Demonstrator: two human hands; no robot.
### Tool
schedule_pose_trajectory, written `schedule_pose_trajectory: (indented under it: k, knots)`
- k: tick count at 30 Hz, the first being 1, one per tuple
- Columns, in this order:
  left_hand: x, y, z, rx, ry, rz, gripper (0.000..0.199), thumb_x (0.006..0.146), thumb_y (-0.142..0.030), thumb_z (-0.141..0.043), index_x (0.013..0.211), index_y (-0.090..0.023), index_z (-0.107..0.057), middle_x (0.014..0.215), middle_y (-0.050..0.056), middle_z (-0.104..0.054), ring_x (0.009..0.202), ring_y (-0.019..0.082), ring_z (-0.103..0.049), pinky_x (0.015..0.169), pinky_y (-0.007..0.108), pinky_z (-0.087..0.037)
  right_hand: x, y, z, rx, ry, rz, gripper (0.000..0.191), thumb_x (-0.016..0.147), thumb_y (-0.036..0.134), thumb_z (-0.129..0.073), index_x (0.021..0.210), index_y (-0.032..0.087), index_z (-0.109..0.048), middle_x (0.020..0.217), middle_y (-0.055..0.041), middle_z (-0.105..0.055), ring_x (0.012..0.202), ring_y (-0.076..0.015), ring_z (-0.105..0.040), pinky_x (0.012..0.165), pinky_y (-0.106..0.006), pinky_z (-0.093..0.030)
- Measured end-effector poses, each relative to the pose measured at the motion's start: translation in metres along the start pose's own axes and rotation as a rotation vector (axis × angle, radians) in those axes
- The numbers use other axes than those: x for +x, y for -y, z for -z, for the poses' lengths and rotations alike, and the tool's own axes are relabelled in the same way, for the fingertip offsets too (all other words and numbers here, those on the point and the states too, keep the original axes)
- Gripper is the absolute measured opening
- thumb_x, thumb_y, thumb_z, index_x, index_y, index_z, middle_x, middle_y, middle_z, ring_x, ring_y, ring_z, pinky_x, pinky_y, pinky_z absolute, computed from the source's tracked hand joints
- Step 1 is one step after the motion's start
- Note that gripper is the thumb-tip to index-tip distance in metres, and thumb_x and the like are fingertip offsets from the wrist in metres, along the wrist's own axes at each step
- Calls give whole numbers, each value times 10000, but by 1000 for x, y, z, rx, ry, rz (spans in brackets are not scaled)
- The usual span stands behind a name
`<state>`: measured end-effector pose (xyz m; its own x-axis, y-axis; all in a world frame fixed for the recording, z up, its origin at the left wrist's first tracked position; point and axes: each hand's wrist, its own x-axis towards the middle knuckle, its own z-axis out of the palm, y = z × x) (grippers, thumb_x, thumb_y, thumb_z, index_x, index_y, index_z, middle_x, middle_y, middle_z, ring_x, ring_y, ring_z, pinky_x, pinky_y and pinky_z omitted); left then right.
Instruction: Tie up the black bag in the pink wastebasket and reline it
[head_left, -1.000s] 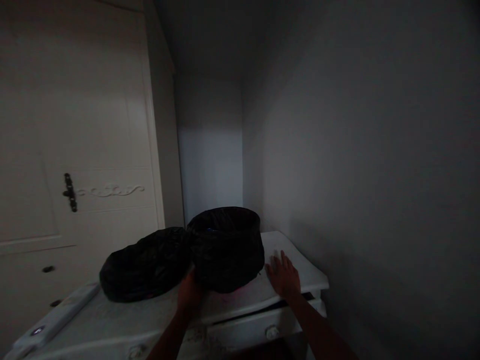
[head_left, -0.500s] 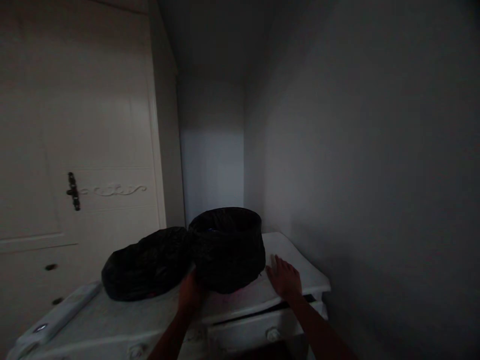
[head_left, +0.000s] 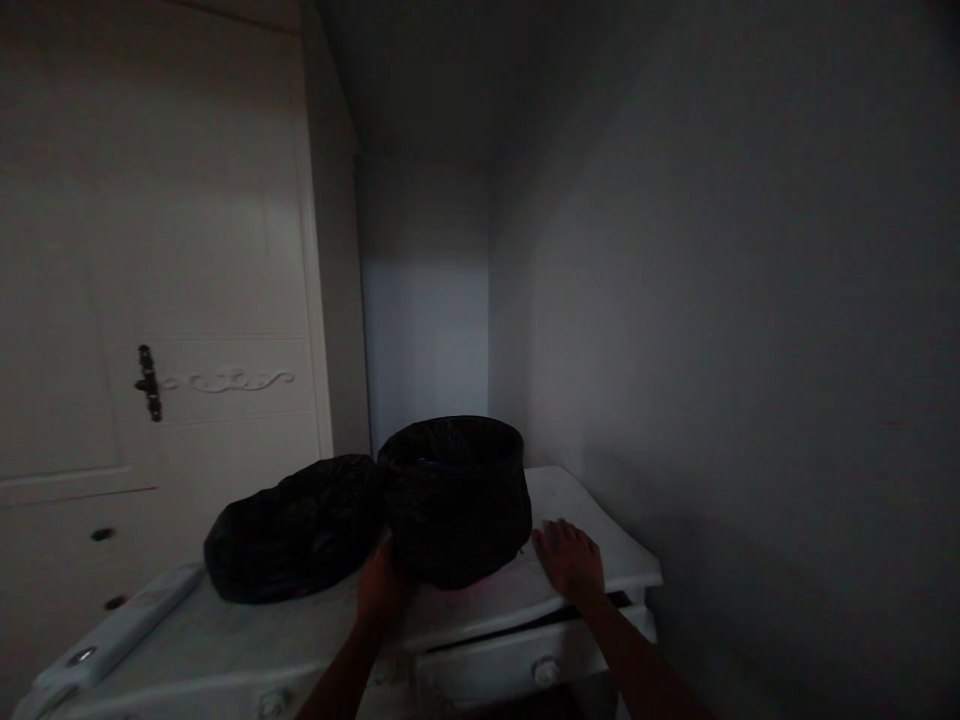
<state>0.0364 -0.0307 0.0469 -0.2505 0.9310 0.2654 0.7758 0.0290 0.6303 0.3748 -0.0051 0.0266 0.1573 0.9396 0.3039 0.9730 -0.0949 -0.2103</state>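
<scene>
A round black container (head_left: 457, 510), lined or covered with black plastic, stands on the white dresser top (head_left: 247, 650). Against its left side lies a lower, rounded black bundle (head_left: 292, 535). My left hand (head_left: 381, 585) is at the container's lower left front, between it and the bundle; its fingers are dark and partly hidden, so their grip cannot be made out. To the container's right, my right hand (head_left: 570, 558) rests flat on the dresser top with its fingers spread, holding nothing.
A white power strip or similar long device (head_left: 112, 640) lies at the dresser's left end. Below the top, a drawer (head_left: 517, 660) with a round knob sits slightly out. A white wardrobe (head_left: 217, 250) stands at left, a grey wall (head_left: 735, 330) at right.
The fingers of my right hand have shifted very slightly on the dresser top. The container, the bundle and my left hand look the same.
</scene>
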Motion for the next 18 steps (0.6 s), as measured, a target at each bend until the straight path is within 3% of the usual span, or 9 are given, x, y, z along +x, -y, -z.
schedule_pose_trajectory:
  k: [6,10,14,18]
  knots:
    - [0,1,-1,15,3,-21,395,926,-131,-545,1299,-139,-675,1223,177,-768,1150,300,-733,890,301,-534,-2,2,6,-29,62,-6,537,1038,427,-342,1486,230,-564,1582,-110,-520,1428,-299,-494,1173,-465,-340]
    - [-1,-2,1,-15,-2,-26,370,925,-144,-546,1262,-169,-698,1218,155,-774,1152,295,-731,865,292,-534,-1,1,1,-63,48,12,568,1022,408,-373,1532,201,-511,1621,-137,-464,1496,-315,-415,1257,-526,-177]
    - [-2,-3,2,-13,-17,-13,345,911,-139,-558,1211,-160,-727,1191,160,-782,1114,293,-746,847,285,-537,0,0,-5,-47,29,-41,619,1018,421,-387,1611,243,-383,1730,-106,-246,1567,-294,-298,1222,-476,-264]
    - [0,-1,1,-21,-21,-16,364,891,-130,-588,1228,-153,-723,1202,160,-779,1124,299,-743,857,284,-542,0,1,-4,-27,23,-44,624,1041,497,-324,1610,248,-390,1736,-120,-217,1493,-297,-430,1195,-465,-307]
